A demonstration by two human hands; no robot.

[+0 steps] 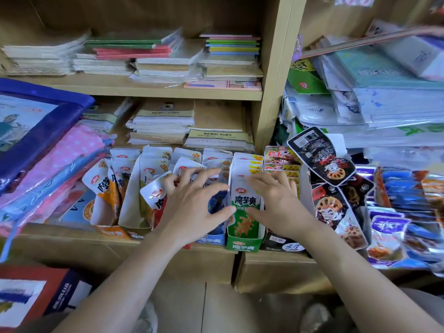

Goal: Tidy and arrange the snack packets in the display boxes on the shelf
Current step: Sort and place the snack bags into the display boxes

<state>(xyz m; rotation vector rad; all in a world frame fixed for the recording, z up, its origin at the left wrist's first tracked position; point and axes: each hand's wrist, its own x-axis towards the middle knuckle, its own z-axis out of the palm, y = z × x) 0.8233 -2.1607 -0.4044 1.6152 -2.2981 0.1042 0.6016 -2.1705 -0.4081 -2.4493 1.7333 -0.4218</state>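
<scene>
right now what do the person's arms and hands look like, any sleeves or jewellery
Left hand and right hand are bare, with no gloves or rings visible. Left forearm and right forearm are bare too, down to the frame edge: no sleeves, watch or bracelet in view.

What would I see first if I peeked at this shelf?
Two hands first: the left hand and right hand rest on the snack packets mid-shelf, thumbs meeting at a green packet standing in its green display box. To the right, shiny black packets lie in a messy heap.
</scene>
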